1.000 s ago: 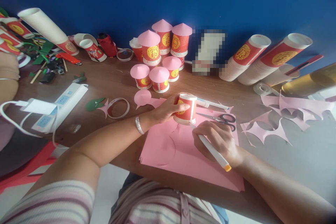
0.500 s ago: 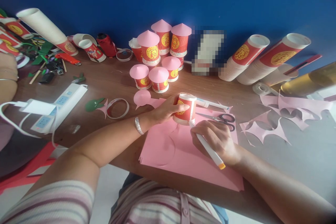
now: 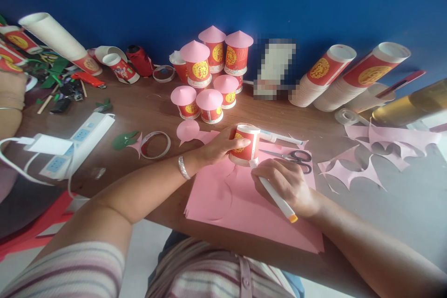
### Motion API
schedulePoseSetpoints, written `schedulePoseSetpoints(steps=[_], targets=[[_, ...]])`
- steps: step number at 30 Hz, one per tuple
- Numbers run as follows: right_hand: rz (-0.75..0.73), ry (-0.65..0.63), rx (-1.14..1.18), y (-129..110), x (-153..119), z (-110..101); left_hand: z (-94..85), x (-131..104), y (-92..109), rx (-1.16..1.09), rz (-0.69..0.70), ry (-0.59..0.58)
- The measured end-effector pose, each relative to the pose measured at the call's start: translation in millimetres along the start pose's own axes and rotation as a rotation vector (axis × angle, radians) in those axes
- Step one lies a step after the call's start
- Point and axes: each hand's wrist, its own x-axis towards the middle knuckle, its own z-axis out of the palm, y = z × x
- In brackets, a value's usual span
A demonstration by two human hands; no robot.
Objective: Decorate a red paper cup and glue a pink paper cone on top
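My left hand is wrapped round a red and white paper cup, its thumb across the front. The cup stands upside down over a stack of pink paper. In my right hand is a white marker with an orange end, its tip at the cup's lower rim. Scissors with dark handles lie just behind my right hand, beside another white marker. Several cups with pink cone tops stand behind my left hand.
Stacked paper cups lean at the back right, near a tape roll and pink scraps. A power strip and white ring lie left. A person's arm shows at the left edge.
The view has shifted very slightly. My right hand and the marker stay at the cup's lower rim, and my left hand keeps its hold.
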Motion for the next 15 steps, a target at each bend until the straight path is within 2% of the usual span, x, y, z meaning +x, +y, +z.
schedulePoseSetpoints(steps=[7,15], targets=[[0.023,0.056,-0.058,-1.6,2.6,2.0,-1.6,0.0,-1.2,-0.009,-0.015,-0.006],[0.022,0.033,-0.047,-2.7,2.7,-0.7,-1.0,0.2,-1.4,-0.019,-0.02,-0.007]])
